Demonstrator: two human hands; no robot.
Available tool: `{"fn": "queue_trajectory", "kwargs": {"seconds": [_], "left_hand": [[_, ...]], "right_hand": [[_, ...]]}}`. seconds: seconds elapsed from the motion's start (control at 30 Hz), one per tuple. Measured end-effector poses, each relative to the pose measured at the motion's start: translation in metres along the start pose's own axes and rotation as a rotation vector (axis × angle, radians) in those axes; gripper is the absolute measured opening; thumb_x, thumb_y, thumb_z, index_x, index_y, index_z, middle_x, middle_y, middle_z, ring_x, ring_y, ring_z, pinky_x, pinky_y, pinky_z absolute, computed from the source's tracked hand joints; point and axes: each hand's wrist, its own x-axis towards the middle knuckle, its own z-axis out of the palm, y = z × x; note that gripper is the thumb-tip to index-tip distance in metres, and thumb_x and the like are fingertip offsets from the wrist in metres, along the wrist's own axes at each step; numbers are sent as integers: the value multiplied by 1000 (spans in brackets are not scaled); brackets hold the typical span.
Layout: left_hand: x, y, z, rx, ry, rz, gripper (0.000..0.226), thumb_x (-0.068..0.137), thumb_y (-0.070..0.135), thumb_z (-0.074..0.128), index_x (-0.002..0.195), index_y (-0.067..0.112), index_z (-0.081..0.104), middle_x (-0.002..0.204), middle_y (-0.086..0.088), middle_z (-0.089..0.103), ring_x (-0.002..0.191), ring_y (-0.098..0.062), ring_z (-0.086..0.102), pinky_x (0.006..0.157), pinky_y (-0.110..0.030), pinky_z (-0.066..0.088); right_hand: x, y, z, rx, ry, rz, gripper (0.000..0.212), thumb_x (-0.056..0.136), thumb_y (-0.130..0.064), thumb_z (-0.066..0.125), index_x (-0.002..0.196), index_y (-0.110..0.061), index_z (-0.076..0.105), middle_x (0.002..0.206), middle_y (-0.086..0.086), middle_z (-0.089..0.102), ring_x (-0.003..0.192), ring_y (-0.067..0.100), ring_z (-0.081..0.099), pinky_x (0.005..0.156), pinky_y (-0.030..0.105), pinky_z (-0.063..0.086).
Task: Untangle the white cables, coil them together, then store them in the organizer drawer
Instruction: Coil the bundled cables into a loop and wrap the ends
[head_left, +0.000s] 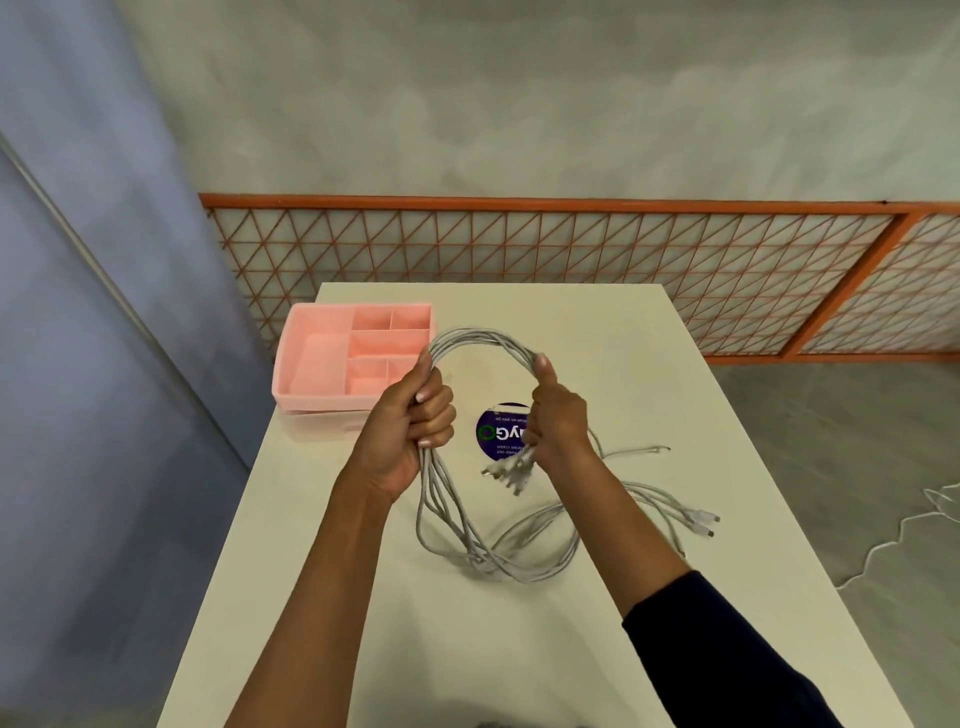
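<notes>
Several white cables (483, 336) arch as one bundle between my two hands above the white table (727, 467). My left hand (415, 415) grips the bundle's left side in a fist. My right hand (556, 415) grips the right side, thumb up along the cables, with a cluster of plug ends sticking out below it. The remaining cable length hangs from my left hand and lies in loose loops on the table, some plugs at the right. The pink organizer drawer (311, 397), divided into compartments, sits at the table's far left corner, just left of my left hand.
A round purple sticker (498, 431) lies on the table between my hands. An orange lattice fence (571, 249) runs behind the table. Another white cable (909, 525) trails on the grey floor at the right. A blue wall stands at the left.
</notes>
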Motion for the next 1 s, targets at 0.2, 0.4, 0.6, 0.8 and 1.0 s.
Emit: {"fn": "queue_trajectory", "kwargs": {"seconds": [0.2, 0.4, 0.6, 0.8, 1.0], "left_hand": [[-2, -11, 7, 167, 67, 115, 37, 93, 41, 36, 66, 16, 34, 52, 7, 36, 48, -6, 34, 51, -18, 32], [-4, -21, 25, 206, 6, 169, 54, 91, 42, 30, 57, 24, 68, 93, -7, 75, 94, -17, 69, 91, -27, 50], [3, -36, 27, 194, -9, 207, 76, 73, 80, 45, 89, 14, 78, 97, -15, 73, 103, -33, 65, 105, -50, 41], [3, -37, 21, 264, -56, 245, 62, 48, 32, 93, 92, 1, 63, 89, -5, 74, 108, -24, 66, 91, -33, 51], [10, -33, 27, 117, 221, 273, 38, 68, 26, 75, 83, 0, 52, 60, -3, 65, 70, -16, 69, 69, -29, 56]], "right_hand": [[-15, -8, 10, 543, -209, 406, 51, 94, -36, 56, 57, -14, 29, 34, -5, 15, 23, 8, 13, 27, 13, 15], [-13, -10, 12, 924, -230, 708, 66, 96, -30, 54, 37, -10, 33, 31, -3, 22, 20, 10, 20, 24, 13, 19], [-14, -15, 28, 1068, -120, 755, 37, 101, -35, 44, 137, -34, 38, 135, -27, 44, 124, -4, 46, 89, 40, 53], [-48, -21, 19, 753, -195, 477, 33, 106, -11, 16, 89, -10, 45, 68, 2, 56, 52, 4, 58, 76, 17, 51], [-57, -28, 31, 923, -92, 483, 41, 105, -32, 30, 86, 1, 47, 77, 10, 55, 66, 23, 56, 42, 26, 51]]}}
